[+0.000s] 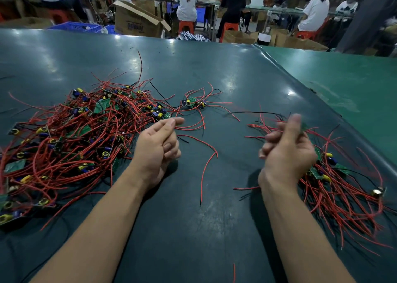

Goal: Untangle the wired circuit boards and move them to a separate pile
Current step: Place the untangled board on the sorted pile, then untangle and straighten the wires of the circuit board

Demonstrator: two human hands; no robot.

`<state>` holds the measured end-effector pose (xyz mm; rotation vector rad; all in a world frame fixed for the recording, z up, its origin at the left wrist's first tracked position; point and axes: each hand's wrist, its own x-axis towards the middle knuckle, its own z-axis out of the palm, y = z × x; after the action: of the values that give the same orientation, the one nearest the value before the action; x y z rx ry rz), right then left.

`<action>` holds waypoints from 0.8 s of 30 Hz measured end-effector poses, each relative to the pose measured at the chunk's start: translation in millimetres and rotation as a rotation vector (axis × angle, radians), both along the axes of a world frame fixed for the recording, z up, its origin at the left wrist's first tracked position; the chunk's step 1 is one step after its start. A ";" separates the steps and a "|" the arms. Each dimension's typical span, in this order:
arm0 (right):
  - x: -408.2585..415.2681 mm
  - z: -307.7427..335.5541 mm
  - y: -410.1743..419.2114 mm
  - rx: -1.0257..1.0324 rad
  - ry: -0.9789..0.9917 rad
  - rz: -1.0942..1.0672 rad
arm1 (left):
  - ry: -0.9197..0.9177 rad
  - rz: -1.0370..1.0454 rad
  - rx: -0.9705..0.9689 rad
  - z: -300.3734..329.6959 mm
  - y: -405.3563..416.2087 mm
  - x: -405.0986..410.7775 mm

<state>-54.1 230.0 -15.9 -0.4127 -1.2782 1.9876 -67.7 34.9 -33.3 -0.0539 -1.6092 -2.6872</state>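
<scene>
On the dark green table, a big tangled heap of circuit boards with red and black wires lies at the left side. A smaller pile of sorted boards lies at the right, its wires more or less in one direction. One small board sits alone between them, further back. The left hand is just beside the heap, fingers curled, thumb against forefinger; I cannot tell if it pinches a wire. The right hand is blurred, over the edge of the small pile, and seems to grip a green board with wires.
</scene>
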 end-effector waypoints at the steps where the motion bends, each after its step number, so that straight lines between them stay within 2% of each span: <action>1: 0.3 -0.1 1.3 -0.073 0.010 -0.017 | -0.009 0.033 -0.003 0.3 0.2 -0.2; 4: 1.3 -6.9 -5.9 -0.207 -0.081 0.089 | 0.008 0.071 -0.100 -2.4 5.7 0.8; 6: 1.0 -11.1 -10.3 -0.213 -0.137 0.130 | 0.099 0.087 -0.247 -5.5 11.0 5.0; 11: -0.7 -18.8 -14.8 -0.005 -0.160 0.123 | 0.464 0.160 -0.937 -14.8 15.9 17.8; 13: -2.1 -23.5 -15.7 0.088 -0.196 0.147 | 0.581 0.338 -1.129 -9.2 11.8 20.4; 15: -4.4 -27.6 -14.8 0.191 -0.233 0.148 | 0.702 0.666 -1.231 0.2 5.1 21.1; 17: -6.1 -29.6 -14.8 0.299 -0.234 0.136 | 0.724 0.993 -1.271 10.5 -5.8 21.9; 19: -4.9 -31.3 -17.3 0.384 -0.210 0.161 | 0.587 1.165 -1.354 15.3 -23.4 19.4; 20: -3.9 -32.4 -19.5 0.411 -0.199 0.187 | 0.444 1.189 -1.414 15.4 -33.3 17.8; 22: -2.2 -34.3 -23.1 0.459 -0.193 0.234 | 0.081 1.119 -1.502 14.1 -50.7 16.6; 24: -1.4 -35.3 -25.0 0.501 -0.195 0.260 | -0.191 0.970 -1.598 12.5 -59.1 17.6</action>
<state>-55.4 204.9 -51.3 -0.2029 -1.9722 1.7696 -50.1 -24.2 -20.9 0.7174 -2.3804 -0.4052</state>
